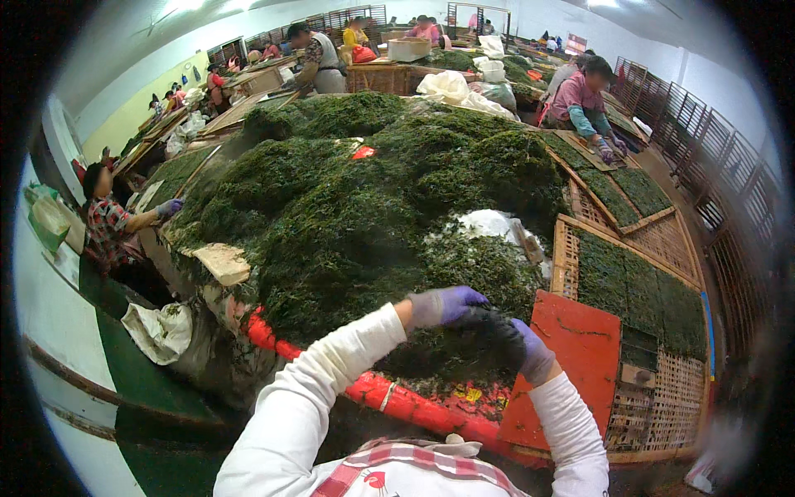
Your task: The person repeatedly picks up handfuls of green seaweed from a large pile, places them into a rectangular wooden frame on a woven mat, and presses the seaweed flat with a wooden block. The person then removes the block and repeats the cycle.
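Observation:
My left hand point(444, 306), in a grey and purple glove, and my gloved right hand point(532, 349) are closed on either side of a dark clump of seaweed point(484, 327) near the front of a large green seaweed heap point(348, 207). Just right of my right hand lies a red board point(560, 385), beside bamboo trays point(654, 414) bearing flat dark-green sheets point(604, 273). A red roll-like edge point(385, 393) runs beneath my arms.
A co-worker point(586, 112) works over trays at the upper right; another person point(112, 224) reaches to the heap from the left. More workers stand behind. A white sack point(161, 331) lies at lower left, pale bundles point(447, 87) at the back, metal racks point(708, 149) along the right.

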A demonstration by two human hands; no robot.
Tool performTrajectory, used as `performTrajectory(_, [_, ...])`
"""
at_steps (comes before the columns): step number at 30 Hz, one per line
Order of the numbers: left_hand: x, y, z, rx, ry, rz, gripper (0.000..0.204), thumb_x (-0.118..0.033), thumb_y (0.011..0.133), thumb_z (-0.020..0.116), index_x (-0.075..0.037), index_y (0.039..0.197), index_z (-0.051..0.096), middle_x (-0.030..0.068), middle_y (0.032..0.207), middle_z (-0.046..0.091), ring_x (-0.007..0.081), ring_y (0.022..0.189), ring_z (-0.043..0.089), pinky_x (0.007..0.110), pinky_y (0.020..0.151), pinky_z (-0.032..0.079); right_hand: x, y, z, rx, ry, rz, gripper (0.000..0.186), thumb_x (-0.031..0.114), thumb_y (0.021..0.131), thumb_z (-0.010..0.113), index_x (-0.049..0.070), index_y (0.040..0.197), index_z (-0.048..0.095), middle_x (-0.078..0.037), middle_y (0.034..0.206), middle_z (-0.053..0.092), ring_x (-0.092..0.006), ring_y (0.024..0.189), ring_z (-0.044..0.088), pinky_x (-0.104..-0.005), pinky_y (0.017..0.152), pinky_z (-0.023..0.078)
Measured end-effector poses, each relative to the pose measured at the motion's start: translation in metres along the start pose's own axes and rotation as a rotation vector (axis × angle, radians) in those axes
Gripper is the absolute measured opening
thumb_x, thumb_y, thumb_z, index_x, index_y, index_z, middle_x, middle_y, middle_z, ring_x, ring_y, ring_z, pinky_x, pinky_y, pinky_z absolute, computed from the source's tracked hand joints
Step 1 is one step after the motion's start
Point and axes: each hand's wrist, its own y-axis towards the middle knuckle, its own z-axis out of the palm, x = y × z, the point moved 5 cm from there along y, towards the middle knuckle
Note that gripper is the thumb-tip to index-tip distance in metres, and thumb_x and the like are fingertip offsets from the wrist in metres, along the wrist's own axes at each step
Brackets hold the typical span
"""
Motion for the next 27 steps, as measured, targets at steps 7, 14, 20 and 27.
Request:
performTrajectory(7, [0.095,-0.083,-0.091,-0.314,0.443,-0.366,0.033,-0.031,0.088,0.057,-0.003,0.103,0.064,0.0167,0.094,0.067,0.0298,0.08,0.065,0.037,0.073,0.05,0.043,-0.047,-0.033,-0.16,-0.799,-0.179,0.02,0.007,0.088,0.049,0.002,0.102,0.062,-0.003,0.068,0.051,-0.0118,0.054,0.051,-0.0269,0.048,0.041])
performTrajectory(14, [0.033,-0.053,0.001,0.013,-0.114,-0.193,0.044,-0.036,0.087,0.062,-0.005,0.118,0.058,0.0061,0.099,0.065,0.0139,0.085,0.059,0.031,0.077,0.048,0.054,-0.063,-0.035,-0.233,-1.204,-0.356,0.025,0.008,0.086,0.049,0.002,0.107,0.06,-0.002,0.07,0.052,-0.0121,0.058,0.052,-0.0277,0.053,0.043])
performTrajectory(20, [-0.045,0.029,0.137,0.068,-1.026,0.317,0.038,-0.015,0.089,0.058,-0.006,0.124,0.047,0.0036,0.117,0.056,0.0137,0.106,0.05,0.032,0.093,0.042,0.038,-0.104,-0.026,-0.24,-0.89,-0.399,0.025,0.025,0.088,0.056,0.006,0.102,0.063,0.002,0.076,0.059,-0.0089,0.064,0.051,-0.0243,0.058,0.043])
performTrajectory(27, [-0.081,0.134,0.244,0.217,-1.671,0.164,0.043,-0.015,0.096,0.044,-0.006,0.138,0.037,0.007,0.119,0.055,0.0224,0.11,0.052,0.038,0.094,0.046,0.011,-0.243,-0.127,-0.431,-0.318,0.276,0.039,0.045,0.087,0.059,0.007,0.093,0.065,0.0,0.066,0.058,-0.009,0.054,0.05,-0.0241,0.049,0.039])
